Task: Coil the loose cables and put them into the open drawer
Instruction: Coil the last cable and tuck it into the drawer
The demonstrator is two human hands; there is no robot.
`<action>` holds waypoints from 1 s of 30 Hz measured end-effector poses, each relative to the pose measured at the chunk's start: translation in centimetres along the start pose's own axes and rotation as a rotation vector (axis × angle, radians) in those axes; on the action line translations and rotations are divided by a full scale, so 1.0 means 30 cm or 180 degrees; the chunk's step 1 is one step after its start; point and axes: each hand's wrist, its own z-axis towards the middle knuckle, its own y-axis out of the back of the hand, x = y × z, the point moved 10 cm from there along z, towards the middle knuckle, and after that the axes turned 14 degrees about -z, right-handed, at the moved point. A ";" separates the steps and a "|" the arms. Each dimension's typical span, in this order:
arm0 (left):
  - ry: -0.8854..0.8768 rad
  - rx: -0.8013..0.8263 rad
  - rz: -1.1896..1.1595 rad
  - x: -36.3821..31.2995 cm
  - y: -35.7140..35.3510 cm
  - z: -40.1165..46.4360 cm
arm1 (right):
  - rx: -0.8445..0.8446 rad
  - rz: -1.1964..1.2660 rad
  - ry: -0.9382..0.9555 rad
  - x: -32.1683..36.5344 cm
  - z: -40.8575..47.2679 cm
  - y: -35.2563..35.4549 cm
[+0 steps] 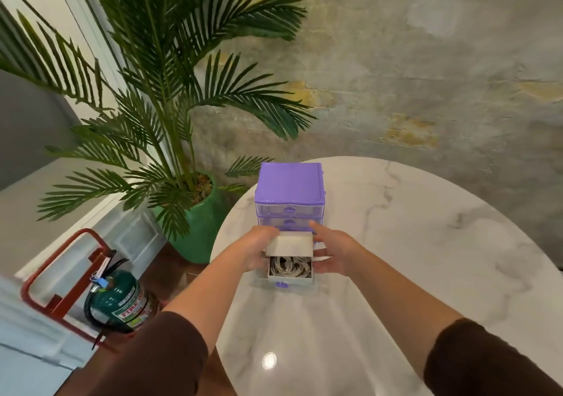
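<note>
Spreading out beneath both arms, the round marble bench (411, 243) has bare room to the right of the right grip and nearer the person, while its curved edge runs close by the left grip's side. Beyond that edge, left of the left grip, a palm in a green pot (201, 228) stands on the floor, and lower left of it a green fire extinguisher (122, 304) sits in a red stand (58, 273).

Just beyond the two grips stands a small purple drawer unit (289, 191), near the bench's left edge. Its two upper clear drawers are pushed in; what they hold cannot be made out.

The bottom drawer (291, 280) is pulled out toward the person and lies between the grips. White coiled cables (289, 266) lie inside it, filling its open part.

The left grip (259, 249) lies against the drawer's left side, fingers reaching toward the unit. The right grip (333, 251) lies against the right side, fingers fairly straight, thumb along the drawer wall. How firmly either grip clasps the drawer cannot be told.
</note>
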 end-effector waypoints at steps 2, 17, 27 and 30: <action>0.0017 -0.0016 -0.0016 -0.006 0.003 0.003 | -0.0117 0.0021 -0.0053 -0.010 0.005 0.008; 0.0257 0.0528 0.0541 0.010 0.039 0.068 | -0.0220 -0.0529 -0.0250 -0.046 0.022 -0.022; -0.0164 0.0577 0.0745 0.020 0.071 0.094 | -0.0399 -0.0366 0.0095 -0.071 -0.033 -0.031; -0.0155 0.0713 0.0792 0.035 0.065 0.096 | -0.0453 -0.0462 0.0187 -0.087 -0.044 -0.038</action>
